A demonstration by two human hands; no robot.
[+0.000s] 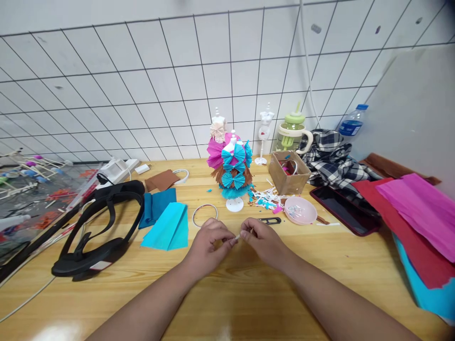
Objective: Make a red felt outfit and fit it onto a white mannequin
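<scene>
Near the middle of the table, my left hand (212, 244) and my right hand (263, 241) meet with fingertips pinched. Between them is a small whitish strip (238, 237), too small to identify. Just beyond my left hand lies a thin white ring (194, 217), like a narrow tape roll. A black cutter (273, 220) lies behind my right hand. Farther back stands a small mannequin (234, 205) dressed in blue bows and brown and blue crepe paper. Folded light-blue paper (168, 229) lies left of my left hand.
A pink dish (309, 208), paper scraps (265, 196) and a cardboard box (293, 182) sit to the right. Beyond them are a phone (343, 210) and red paper (408, 237). A black headset (103, 255) with cables lies left. A green-lidded cup (293, 128) stands behind.
</scene>
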